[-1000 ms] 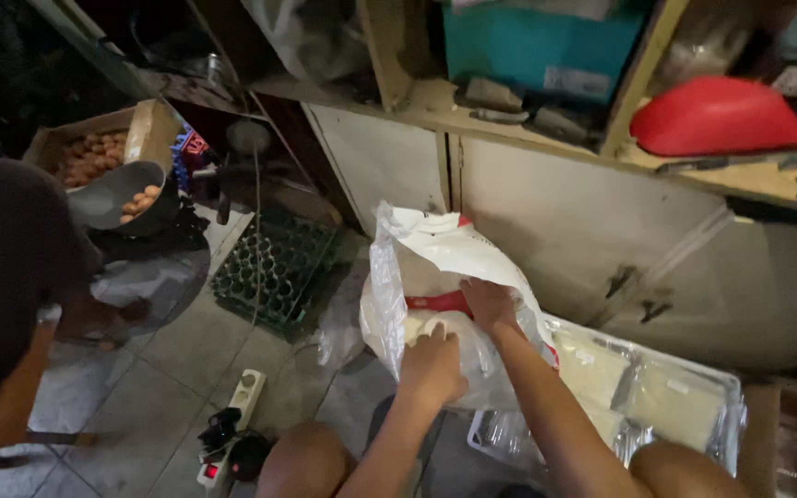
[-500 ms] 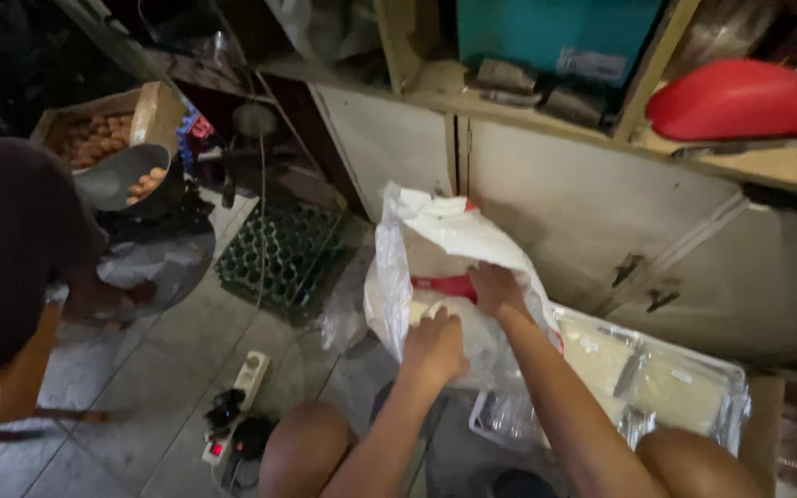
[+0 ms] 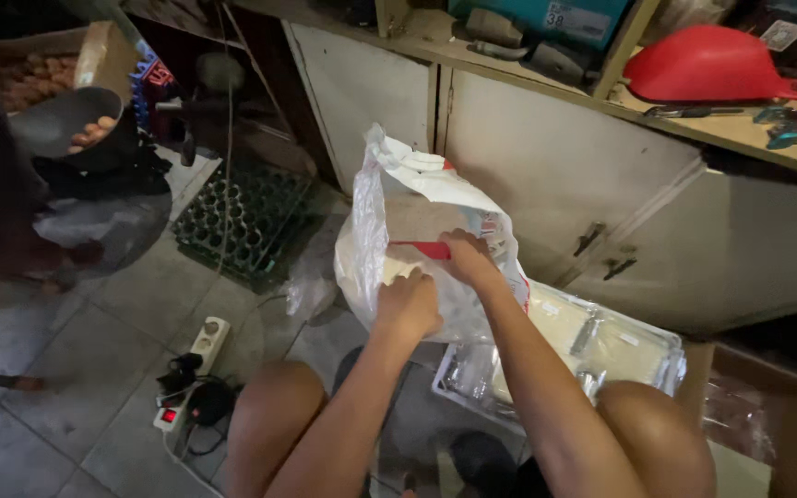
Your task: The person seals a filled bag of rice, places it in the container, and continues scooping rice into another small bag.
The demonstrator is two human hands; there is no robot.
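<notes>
Still both hands [image 3: 435,286] inside bag [image 3: 389,198]

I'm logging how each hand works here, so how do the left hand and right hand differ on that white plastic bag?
The left hand sits lower on the white plastic bag, its fingers curled over the near edge; the right hand sits higher and farther in. The right hand touches a red strip at the opening, whereas the left hand touches only the white plastic. Both are bare and on the same bag.
</notes>
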